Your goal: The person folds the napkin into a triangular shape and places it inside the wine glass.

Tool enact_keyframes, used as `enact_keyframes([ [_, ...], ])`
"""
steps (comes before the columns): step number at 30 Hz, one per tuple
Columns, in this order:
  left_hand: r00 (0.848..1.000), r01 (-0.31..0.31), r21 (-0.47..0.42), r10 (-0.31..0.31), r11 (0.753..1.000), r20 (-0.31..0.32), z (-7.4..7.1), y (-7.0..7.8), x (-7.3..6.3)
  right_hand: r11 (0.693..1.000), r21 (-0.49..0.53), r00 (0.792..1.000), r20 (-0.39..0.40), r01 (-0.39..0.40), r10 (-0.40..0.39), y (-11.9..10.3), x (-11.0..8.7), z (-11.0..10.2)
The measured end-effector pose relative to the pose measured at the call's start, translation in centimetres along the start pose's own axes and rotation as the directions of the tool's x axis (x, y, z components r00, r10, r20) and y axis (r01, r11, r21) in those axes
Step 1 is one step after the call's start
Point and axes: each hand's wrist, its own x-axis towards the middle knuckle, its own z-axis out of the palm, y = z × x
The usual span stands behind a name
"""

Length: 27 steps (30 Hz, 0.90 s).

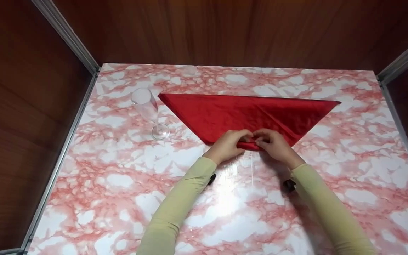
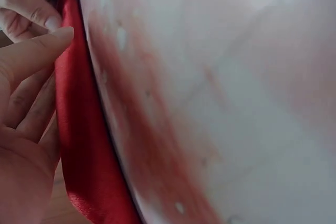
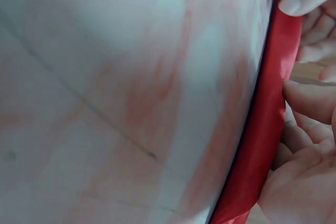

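Observation:
A red satin cloth napkin (image 1: 221, 111) lies on the table, its long straight edge at the far side and its sides narrowing toward me. At the middle of its short near edge, which is rolled over, both hands pinch the fabric close together. My left hand (image 1: 227, 145) has its thumb on the near side of the roll and its fingers over the far side. Just to its right, my right hand (image 1: 275, 145) grips the same roll. In the left wrist view the rolled edge (image 2: 79, 108) forms a smooth band; in the right wrist view, small creases show near the thumb.
A clear champagne flute (image 1: 149, 108) is left of the napkin, its round foot nearer me. The table (image 1: 126, 198) has a red and white marbled top. Wood panels (image 1: 225, 32) with metal framing (image 1: 66, 39) enclose the back and sides.

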Motion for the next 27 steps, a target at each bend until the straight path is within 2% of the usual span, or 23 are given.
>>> enact_keyframes([
  [4, 1.0, -0.005, 0.03, 0.005, 1.0, 0.007, 0.1, -0.1, 0.1, 1.0, 0.016, 1.0, -0.003, -0.02, 0.02, 0.0, 0.1, -0.2],
  [8, 1.0, -0.011, 0.043, 0.011, 0.999, -0.002, 0.1, -0.3, 0.2, 1.0, 0.027, 1.0, -0.023, -0.006, 0.007, 0.2, 0.0, -0.1],
  [14, 1.0, 0.012, -0.007, -0.012, 1.0, -0.004, -0.1, -0.4, 0.3, 0.999, -0.01, 0.997, -0.062, 0.052, -0.053, 0.1, -0.7, 0.0],
  [22, 0.997, 0.07, -0.076, -0.068, 0.995, 0.023, -0.8, -0.5, 0.3, 0.985, -0.136, 0.987, -0.103, 0.108, -0.122, -0.3, -1.7, 0.4],
  [27, 0.997, 0.079, -0.107, -0.076, 0.991, 0.031, -1.1, -0.5, 0.5, 0.984, -0.146, 0.988, -0.101, 0.098, -0.114, -0.3, -1.5, 0.6],
])
